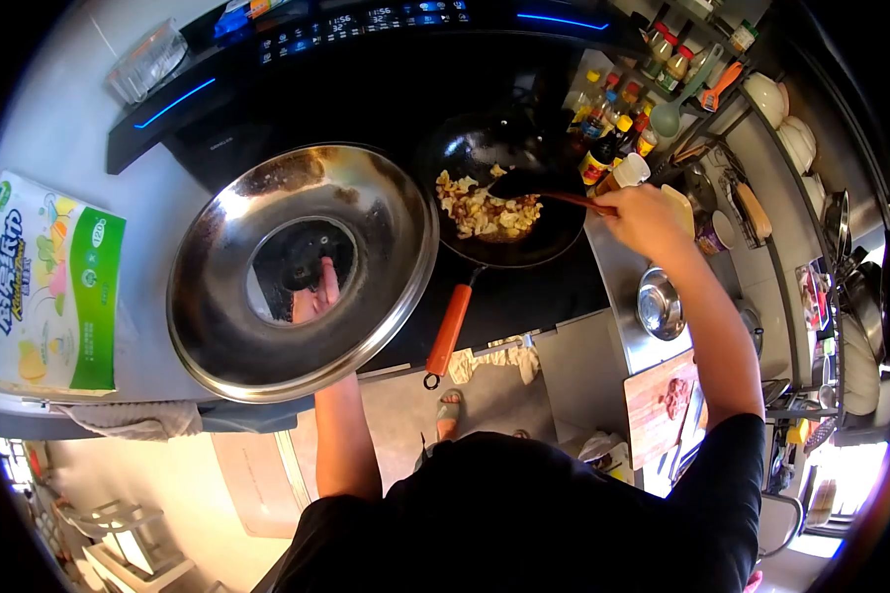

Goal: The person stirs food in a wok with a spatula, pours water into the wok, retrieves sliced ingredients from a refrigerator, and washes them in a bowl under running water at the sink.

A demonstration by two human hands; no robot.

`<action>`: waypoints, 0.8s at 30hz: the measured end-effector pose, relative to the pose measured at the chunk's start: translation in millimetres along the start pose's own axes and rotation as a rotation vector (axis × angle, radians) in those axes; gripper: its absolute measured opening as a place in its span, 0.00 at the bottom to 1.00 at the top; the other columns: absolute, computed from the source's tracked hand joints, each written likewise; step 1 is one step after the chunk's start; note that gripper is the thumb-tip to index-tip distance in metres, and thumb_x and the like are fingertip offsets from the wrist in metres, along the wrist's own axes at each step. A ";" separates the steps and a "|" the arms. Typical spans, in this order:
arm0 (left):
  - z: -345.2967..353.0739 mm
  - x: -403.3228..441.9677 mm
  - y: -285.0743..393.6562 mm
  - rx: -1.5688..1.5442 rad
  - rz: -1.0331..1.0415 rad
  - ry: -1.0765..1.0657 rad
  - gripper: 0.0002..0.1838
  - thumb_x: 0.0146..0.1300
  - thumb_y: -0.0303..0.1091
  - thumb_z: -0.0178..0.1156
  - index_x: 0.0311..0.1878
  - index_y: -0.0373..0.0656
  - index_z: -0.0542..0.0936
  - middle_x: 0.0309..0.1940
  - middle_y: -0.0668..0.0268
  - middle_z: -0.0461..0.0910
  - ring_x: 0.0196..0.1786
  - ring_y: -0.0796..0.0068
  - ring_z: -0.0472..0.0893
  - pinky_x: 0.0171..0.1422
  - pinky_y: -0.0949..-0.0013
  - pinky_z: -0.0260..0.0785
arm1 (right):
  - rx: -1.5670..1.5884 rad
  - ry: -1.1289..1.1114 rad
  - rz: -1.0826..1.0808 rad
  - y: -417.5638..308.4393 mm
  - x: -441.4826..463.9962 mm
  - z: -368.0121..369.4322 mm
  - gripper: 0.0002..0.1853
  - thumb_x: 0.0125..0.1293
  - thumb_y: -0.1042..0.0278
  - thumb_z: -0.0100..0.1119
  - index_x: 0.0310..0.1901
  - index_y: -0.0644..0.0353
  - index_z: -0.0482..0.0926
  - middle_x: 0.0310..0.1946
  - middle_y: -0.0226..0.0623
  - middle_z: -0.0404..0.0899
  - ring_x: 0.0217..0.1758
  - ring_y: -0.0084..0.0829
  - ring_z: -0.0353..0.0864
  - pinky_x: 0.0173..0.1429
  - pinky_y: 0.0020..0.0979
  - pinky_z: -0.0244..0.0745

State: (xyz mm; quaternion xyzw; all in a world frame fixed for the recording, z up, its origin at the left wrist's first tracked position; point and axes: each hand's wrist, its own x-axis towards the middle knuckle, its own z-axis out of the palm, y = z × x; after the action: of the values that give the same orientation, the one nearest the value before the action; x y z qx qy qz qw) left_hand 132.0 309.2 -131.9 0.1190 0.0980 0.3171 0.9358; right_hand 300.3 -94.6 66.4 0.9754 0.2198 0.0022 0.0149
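A large metal lid with a glass centre (396, 296) is held up left of the wok. Through the glass my left hand (316, 294) shows beneath it, fingers bent around something I cannot make out, probably hidden by the lid. My right hand (643, 219) grips the reddish wooden handle of a spatula (564, 197). The spatula's dark head dips into the black wok (554, 237), among browned, pale yellow food pieces (485, 213). The wok's orange handle (449, 331) points toward my body, with neither hand on it.
Sauce bottles (603, 153) stand beyond the wok to the right. A metal bowl (661, 304) and a cutting board (649, 420) with chopped meat and a knife lie on the right counter. A large paper-towel pack (54, 287) is at left.
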 end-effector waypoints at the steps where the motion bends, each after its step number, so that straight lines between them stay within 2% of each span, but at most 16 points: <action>1: 0.8 1.4 0.0 0.024 0.006 0.000 0.21 0.77 0.29 0.49 0.69 0.30 0.66 0.68 0.50 0.69 0.68 0.51 0.72 0.75 0.58 0.71 | -0.014 -0.020 0.021 1.4 -3.7 -14.4 0.13 0.59 0.66 0.63 0.46 0.48 0.88 0.37 0.44 0.86 0.46 0.46 0.85 0.52 0.44 0.80; 3: 1.1 2.6 -1.6 0.039 0.010 0.020 0.21 0.77 0.31 0.50 0.68 0.30 0.67 0.68 0.50 0.70 0.68 0.52 0.72 0.76 0.58 0.71 | -0.043 -0.056 0.062 3.8 -5.8 -35.3 0.13 0.59 0.66 0.64 0.46 0.47 0.88 0.38 0.44 0.86 0.45 0.46 0.85 0.52 0.44 0.80; 6: -3.7 4.1 -4.3 0.012 -0.001 0.044 0.21 0.77 0.32 0.50 0.68 0.31 0.68 0.67 0.49 0.71 0.68 0.51 0.72 0.75 0.59 0.72 | -0.115 0.059 -0.030 4.5 -0.2 -32.5 0.13 0.58 0.66 0.64 0.46 0.47 0.88 0.38 0.44 0.86 0.46 0.45 0.85 0.52 0.44 0.80; 11: -9.6 3.0 -1.7 -0.053 -0.068 -0.010 0.22 0.78 0.33 0.50 0.68 0.30 0.68 0.66 0.49 0.71 0.68 0.50 0.72 0.73 0.59 0.75 | -0.054 -0.063 -0.053 -11.8 13.9 7.1 0.13 0.58 0.65 0.64 0.46 0.51 0.88 0.39 0.42 0.86 0.48 0.45 0.85 0.53 0.44 0.80; 12: -8.4 3.9 -1.6 -0.009 -0.058 0.022 0.22 0.78 0.34 0.48 0.70 0.33 0.66 0.67 0.49 0.70 0.69 0.53 0.72 0.75 0.57 0.71 | -0.058 -0.095 -0.057 -13.6 13.6 9.3 0.13 0.58 0.65 0.64 0.46 0.51 0.88 0.39 0.42 0.86 0.48 0.46 0.85 0.54 0.44 0.80; 13: -7.1 4.5 -2.3 0.034 -0.047 0.057 0.23 0.78 0.35 0.46 0.72 0.36 0.64 0.68 0.49 0.70 0.70 0.56 0.71 0.77 0.55 0.67 | -0.064 -0.097 -0.031 -13.7 9.2 -3.1 0.14 0.57 0.65 0.64 0.46 0.51 0.88 0.40 0.41 0.86 0.48 0.46 0.84 0.53 0.45 0.79; 14: -6.2 4.6 -2.5 0.078 -0.038 0.091 0.24 0.79 0.35 0.44 0.73 0.39 0.63 0.69 0.49 0.69 0.71 0.59 0.71 0.79 0.53 0.63 | -0.080 -0.067 -0.097 -9.1 3.8 -18.3 0.14 0.57 0.65 0.64 0.45 0.51 0.88 0.38 0.42 0.86 0.46 0.47 0.84 0.53 0.45 0.79; 16: -10.4 7.4 -1.0 0.077 -0.055 0.056 0.24 0.78 0.35 0.45 0.73 0.39 0.62 0.69 0.49 0.69 0.72 0.59 0.70 0.79 0.52 0.63 | -0.114 -0.007 -0.225 1.4 -9.0 -51.4 0.13 0.57 0.66 0.65 0.44 0.51 0.89 0.35 0.44 0.86 0.42 0.49 0.84 0.53 0.45 0.78; 17: -11.4 8.6 -0.6 0.076 -0.065 0.037 0.24 0.78 0.36 0.46 0.73 0.39 0.62 0.69 0.49 0.69 0.72 0.59 0.69 0.79 0.52 0.63 | -0.124 -0.087 -0.207 -1.8 -15.1 -69.8 0.13 0.56 0.66 0.65 0.44 0.52 0.89 0.35 0.44 0.86 0.43 0.49 0.84 0.53 0.45 0.78; 19: -4.5 1.0 -2.0 -0.004 -0.048 -0.040 0.22 0.78 0.33 0.49 0.69 0.32 0.66 0.66 0.46 0.71 0.67 0.53 0.73 0.74 0.56 0.72 | -0.143 -0.241 -0.173 -11.9 -25.6 -96.6 0.13 0.55 0.66 0.65 0.43 0.52 0.89 0.34 0.44 0.86 0.43 0.49 0.84 0.53 0.44 0.78; 20: -1.6 -1.3 -2.5 -0.046 -0.037 -0.081 0.21 0.77 0.32 0.50 0.67 0.29 0.68 0.64 0.45 0.72 0.65 0.49 0.75 0.71 0.59 0.76 | -0.130 -0.232 -0.218 -14.8 -27.6 -94.2 0.12 0.55 0.65 0.65 0.41 0.53 0.89 0.33 0.43 0.86 0.43 0.48 0.84 0.52 0.45 0.78; 22: -10.2 3.5 -0.9 0.030 -0.046 -0.110 0.22 0.78 0.33 0.48 0.70 0.33 0.65 0.67 0.47 0.70 0.69 0.56 0.72 0.75 0.55 0.71 | -0.100 -0.220 -0.309 -21.1 -29.4 -73.9 0.10 0.53 0.65 0.63 0.35 0.56 0.89 0.31 0.42 0.86 0.43 0.46 0.84 0.52 0.45 0.79; 23: -15.5 6.1 -0.6 0.068 -0.051 -0.124 0.23 0.78 0.34 0.46 0.72 0.35 0.63 0.68 0.49 0.69 0.71 0.59 0.70 0.76 0.53 0.68 | -0.067 -0.158 -0.357 -26.6 -25.8 -52.9 0.09 0.54 0.68 0.61 0.33 0.58 0.89 0.29 0.44 0.85 0.41 0.48 0.85 0.50 0.46 0.80; 24: -15.0 6.2 -0.8 0.038 -0.062 -0.093 0.23 0.78 0.34 0.46 0.71 0.35 0.64 0.68 0.48 0.69 0.71 0.59 0.70 0.76 0.54 0.69 | -0.098 -0.152 -0.340 -37.5 -20.2 -33.3 0.08 0.54 0.69 0.61 0.32 0.59 0.88 0.29 0.46 0.85 0.40 0.49 0.86 0.48 0.46 0.80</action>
State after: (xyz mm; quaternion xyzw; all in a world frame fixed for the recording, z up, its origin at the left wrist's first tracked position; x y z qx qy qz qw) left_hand 133.4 314.9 -147.1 0.1482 0.0640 0.2800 0.9463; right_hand 265.6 -68.4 98.6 0.9196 0.3795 -0.0633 0.0792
